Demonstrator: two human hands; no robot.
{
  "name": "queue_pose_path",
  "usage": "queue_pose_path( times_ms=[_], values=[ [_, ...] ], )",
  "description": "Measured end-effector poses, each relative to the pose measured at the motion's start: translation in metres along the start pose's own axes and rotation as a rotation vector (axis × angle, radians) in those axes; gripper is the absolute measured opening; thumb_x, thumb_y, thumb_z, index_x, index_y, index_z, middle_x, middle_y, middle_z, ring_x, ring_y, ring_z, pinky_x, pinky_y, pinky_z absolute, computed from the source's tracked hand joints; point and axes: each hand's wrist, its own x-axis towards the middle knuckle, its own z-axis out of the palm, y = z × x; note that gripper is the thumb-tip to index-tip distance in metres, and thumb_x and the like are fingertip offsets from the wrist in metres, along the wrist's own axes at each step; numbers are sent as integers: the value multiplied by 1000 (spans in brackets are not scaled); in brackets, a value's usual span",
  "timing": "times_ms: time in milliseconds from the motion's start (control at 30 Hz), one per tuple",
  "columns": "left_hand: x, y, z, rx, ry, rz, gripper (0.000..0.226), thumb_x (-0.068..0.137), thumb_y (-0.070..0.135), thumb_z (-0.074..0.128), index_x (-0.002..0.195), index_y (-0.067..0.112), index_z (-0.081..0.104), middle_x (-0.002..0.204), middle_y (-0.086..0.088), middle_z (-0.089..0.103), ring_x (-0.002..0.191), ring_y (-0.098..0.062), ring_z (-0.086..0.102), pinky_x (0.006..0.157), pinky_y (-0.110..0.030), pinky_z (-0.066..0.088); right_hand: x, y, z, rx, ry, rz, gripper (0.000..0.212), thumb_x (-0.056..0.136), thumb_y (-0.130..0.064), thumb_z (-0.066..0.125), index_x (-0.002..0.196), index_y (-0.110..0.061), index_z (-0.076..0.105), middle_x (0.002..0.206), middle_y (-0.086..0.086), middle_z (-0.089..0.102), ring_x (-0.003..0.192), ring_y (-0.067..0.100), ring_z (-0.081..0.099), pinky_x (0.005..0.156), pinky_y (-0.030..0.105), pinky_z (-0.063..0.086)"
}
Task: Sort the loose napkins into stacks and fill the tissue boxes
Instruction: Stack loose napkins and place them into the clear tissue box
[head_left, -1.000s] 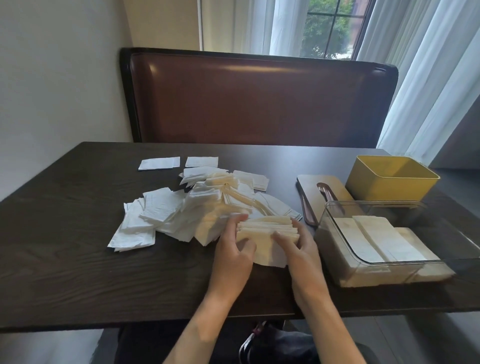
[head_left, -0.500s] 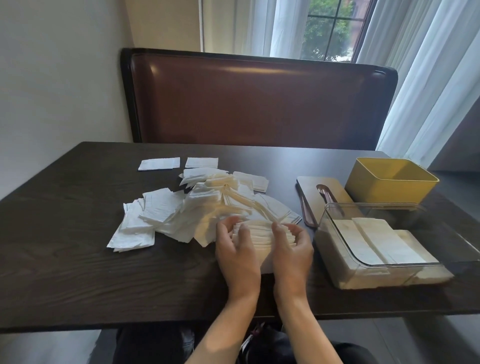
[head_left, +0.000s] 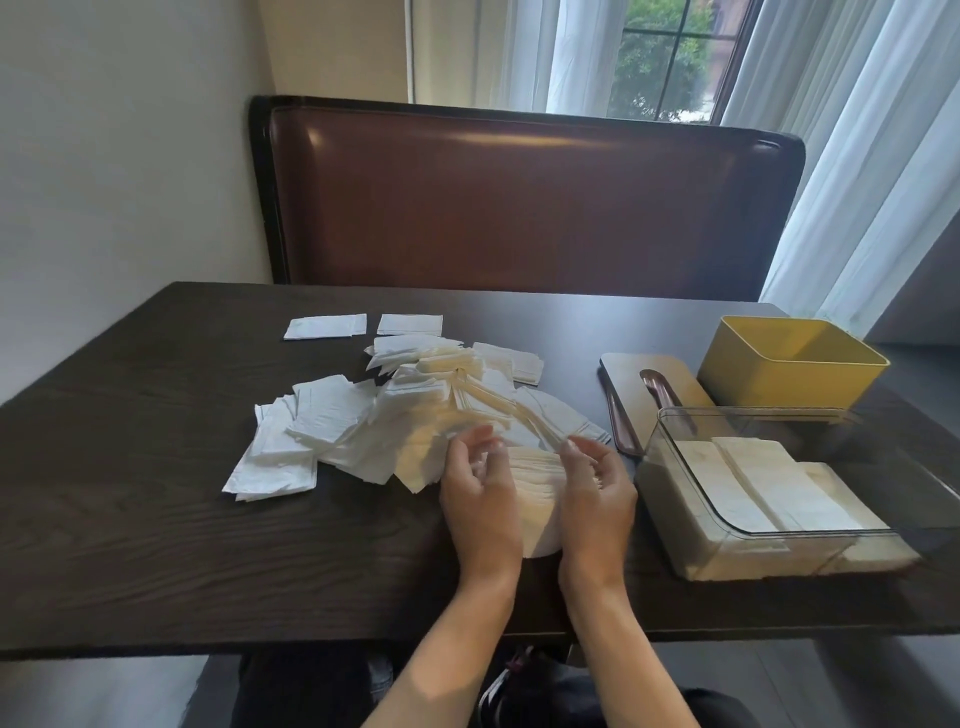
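Observation:
A squared stack of cream napkins (head_left: 535, 483) lies on the dark table (head_left: 156, 519) near its front edge. My left hand (head_left: 480, 493) and my right hand (head_left: 597, 493) flank it, palms facing each other. Their fingers are loosely curled and blurred over the stack's far end, and no grip shows. Behind and to the left spreads a heap of loose white and cream napkins (head_left: 395, 421). To the right stands a clear tissue box (head_left: 670, 499) with napkin stacks inside. An open yellow box (head_left: 789, 374) sits behind it.
Two single napkins (head_left: 324, 326) (head_left: 410, 324) lie flat beyond the heap. A wooden lid with a slot (head_left: 639, 364) rests between the heap and the yellow box. A brown padded bench back (head_left: 519, 208) rises behind the table, with a curtained window beyond.
My hands went from gripping the stack's near corners to its sides. Now their fingers have lifted and curled above its far end. The stack lies straighter.

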Motion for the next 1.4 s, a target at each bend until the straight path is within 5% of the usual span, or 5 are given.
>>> queue_pose_path(
  times_ms=[600,800,1033,1267,1400],
  values=[
    [0,0,-10,-48,-162,-29,44,90,46,39,110,20,69,112,7,70,114,-9,62,107,-40,46,7,1,-7,-35,-180,20,12,98,-31,55,99,-36,66,111,-7,72,112,10,64,104,44,48],
    [-2,3,-12,-17,-224,-70,53,88,52,42,125,21,65,125,8,66,123,-8,57,111,-36,42,4,0,-8,-57,-192,9,15,100,-27,53,105,-35,64,110,-14,68,113,8,63,105,42,47],
    [6,1,-15,59,-137,-40,30,101,2,44,105,20,68,106,14,66,95,15,58,80,-5,44,2,-7,-13,-109,-185,16,25,102,-22,50,95,-17,74,91,7,75,94,27,71,89,52,55],
    [1,7,-14,9,-194,-61,24,105,12,44,111,10,67,102,8,67,88,12,62,73,-5,44,5,-8,-12,-174,-181,-3,25,101,-27,50,93,-23,73,88,-13,75,91,9,70,86,38,55],
    [-1,4,-9,125,-161,79,29,105,20,43,84,15,62,77,11,64,78,2,60,70,-11,40,2,-5,-8,-233,-90,-108,42,102,-29,50,67,-17,68,49,-8,57,54,7,54,63,32,43]
  ],
)
